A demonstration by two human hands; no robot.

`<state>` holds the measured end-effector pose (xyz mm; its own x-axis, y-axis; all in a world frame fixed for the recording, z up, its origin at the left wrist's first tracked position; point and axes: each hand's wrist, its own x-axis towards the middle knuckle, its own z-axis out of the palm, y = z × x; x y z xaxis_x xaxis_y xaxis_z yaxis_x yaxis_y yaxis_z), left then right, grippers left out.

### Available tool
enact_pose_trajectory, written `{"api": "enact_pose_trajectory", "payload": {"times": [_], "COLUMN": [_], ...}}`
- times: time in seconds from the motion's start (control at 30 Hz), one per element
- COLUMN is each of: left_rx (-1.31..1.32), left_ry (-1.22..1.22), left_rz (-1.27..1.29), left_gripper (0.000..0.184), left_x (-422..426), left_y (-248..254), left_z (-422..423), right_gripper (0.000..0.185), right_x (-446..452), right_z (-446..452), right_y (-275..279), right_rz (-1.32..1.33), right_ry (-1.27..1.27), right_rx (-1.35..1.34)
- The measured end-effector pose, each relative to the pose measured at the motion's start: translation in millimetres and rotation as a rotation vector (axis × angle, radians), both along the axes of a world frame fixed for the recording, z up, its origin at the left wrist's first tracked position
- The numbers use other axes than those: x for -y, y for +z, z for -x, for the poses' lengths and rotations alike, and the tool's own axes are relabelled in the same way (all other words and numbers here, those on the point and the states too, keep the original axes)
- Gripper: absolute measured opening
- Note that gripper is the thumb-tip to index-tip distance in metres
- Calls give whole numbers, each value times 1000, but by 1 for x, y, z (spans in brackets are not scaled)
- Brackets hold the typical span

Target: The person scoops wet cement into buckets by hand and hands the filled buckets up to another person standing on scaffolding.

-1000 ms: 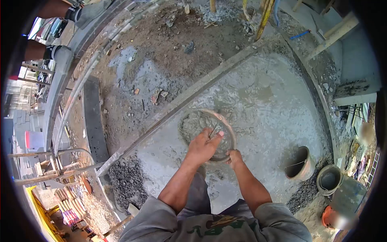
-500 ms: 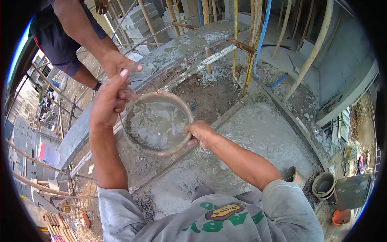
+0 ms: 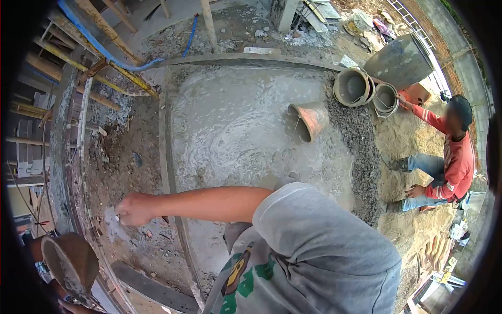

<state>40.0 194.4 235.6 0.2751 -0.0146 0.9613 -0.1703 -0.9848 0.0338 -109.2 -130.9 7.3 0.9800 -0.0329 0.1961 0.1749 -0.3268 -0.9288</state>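
Note:
My right hand (image 3: 137,209) reaches left over the rough soil (image 3: 125,172), its fingers curled closed and no object visible in them. My left hand is out of view. At the lower left, a bucket (image 3: 70,261) tilts, with wet grey residue inside; a co-worker's dark, partly hidden hands are beside it. Wet grey concrete (image 3: 235,136) fills the framed area beyond my arm. On it an orange-grey bucket (image 3: 312,121) lies on its side.
A co-worker in red (image 3: 456,162) sits at the right, one hand at a stacked bucket (image 3: 386,99). More buckets (image 3: 352,87) and a large drum (image 3: 400,60) stand nearby. Gravel (image 3: 361,152) borders the concrete. Poles (image 3: 112,31) and a blue hose (image 3: 99,44) are upper left.
The view has swung right. The full bucket has left my hands, and my right arm now stretches left. My left hand has left the view; the seated co-worker has come into it.

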Motion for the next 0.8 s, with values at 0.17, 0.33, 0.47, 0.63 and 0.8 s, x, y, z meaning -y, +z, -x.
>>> {"api": "enact_pose_trajectory", "payload": {"times": [0.17,0.33,0.47,0.63,0.8], "left_rx": [-1381,-2189,-2209,-2596,-2666], "left_ry": [-601,-1020,-1306,-1112,-906], "left_rz": [338,-337,-268,290,1306], "left_gripper": [40,79,68,48,50], "left_x": [225,424,522,550,507], "left_y": [-371,-664,-792,-827,-846], "left_z": [120,373,519,523,467], "right_gripper": [56,96,103,87,90], "right_x": [156,207,260,311,326], "right_z": [272,552,583,533,436], "right_y": [-328,-481,-558,-596,-549], "right_rz": [-30,-85,118,461,471], "right_ry": [-1082,-1549,-1438,-1547,-1259], "right_rx": [-922,-1197,-1000,-804,-887]}}
